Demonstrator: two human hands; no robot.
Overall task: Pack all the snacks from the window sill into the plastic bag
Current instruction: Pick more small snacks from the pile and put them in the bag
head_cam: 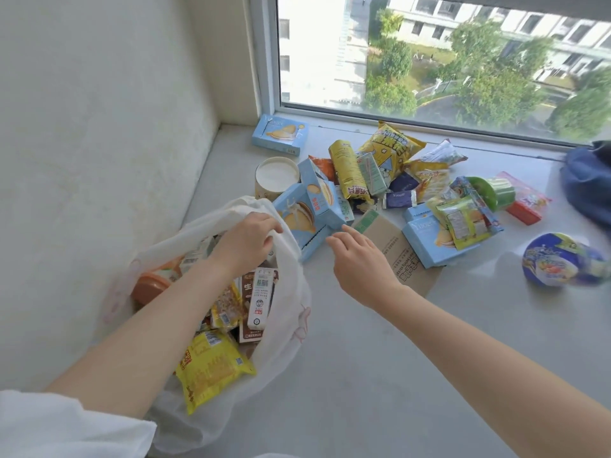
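Note:
A white plastic bag point(291, 312) lies open on the grey window sill point(380, 358), at its left end. Inside it are a yellow packet point(211, 365), a brown-and-white carton point(259, 302) and an orange tub point(155, 282). My left hand point(246, 241) grips the bag's far rim and holds it open. My right hand point(357, 259) hovers with relaxed fingers, holding nothing, just right of a light blue biscuit box point(301, 216). Behind it lies a pile of snacks: a yellow tube packet point(347, 168), a yellow popcorn bag point(393, 147) and more blue boxes point(429, 239).
A blue box point(281, 135) lies alone in the far left corner, by a round white-lidded cup point(276, 176). A brown cardboard piece point(400, 252) lies under the pile. At the right are a green cup point(496, 193), a red box point(525, 200), a blue round tub point(558, 259) and blue fabric point(588, 180).

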